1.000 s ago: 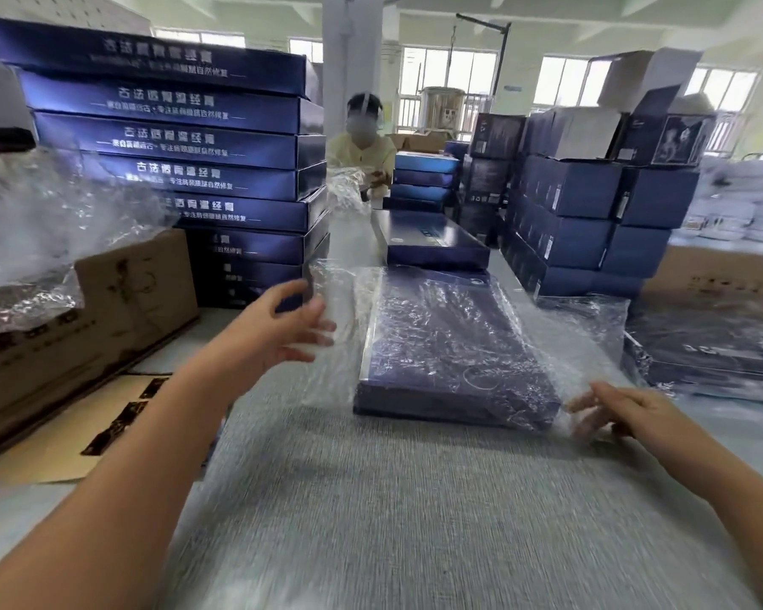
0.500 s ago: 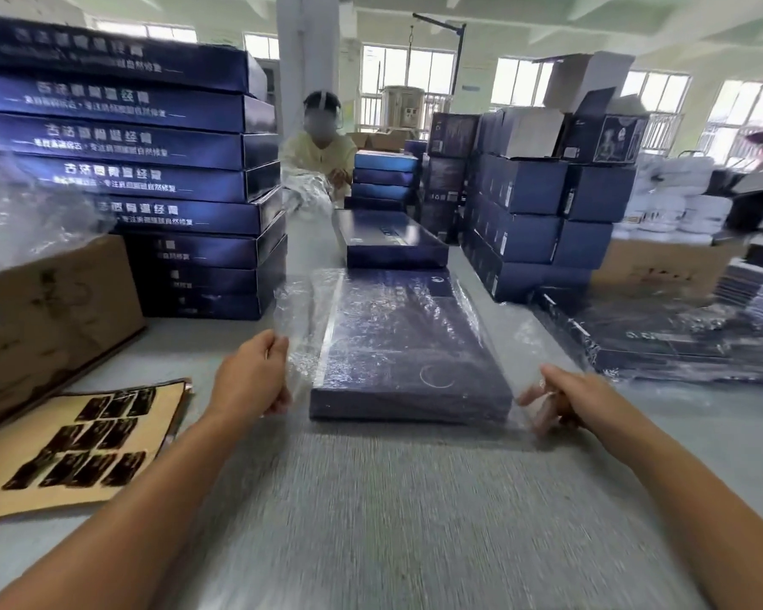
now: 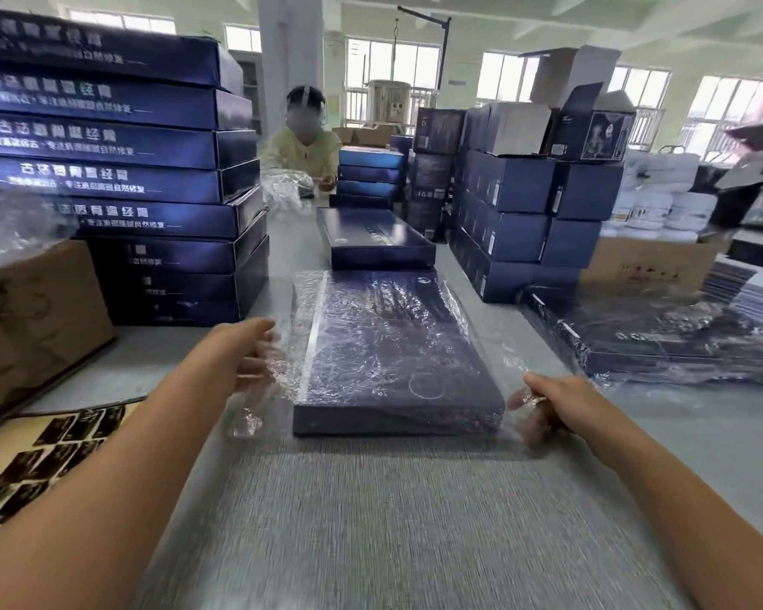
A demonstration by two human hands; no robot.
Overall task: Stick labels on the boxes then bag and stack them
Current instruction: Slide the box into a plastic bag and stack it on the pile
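flat dark blue cardboard box point(image 3: 393, 358) lies at the middle of the grey surface point(image 3: 371, 521), inside a crinkled clear plastic bag point(image 3: 256, 411) whose loose edges stick out at 9 and 3 o'clock. left hand point(image 3: 239, 354) is at the box's 9 o'clock, its blurred fingers in the loose plastic; whether they grip it cannot be told. right hand point(image 3: 564, 402) at 4 o'clock pinches the bag's edge with curled fingers. an unbagged blue box point(image 3: 371, 239) sits just beyond at 12 o'clock, a tall stack of blue boxes point(image 3: 128, 182) at 10 o'clock, a tan sheet of black labels point(image 3: 40, 455) at 8 o'clock.
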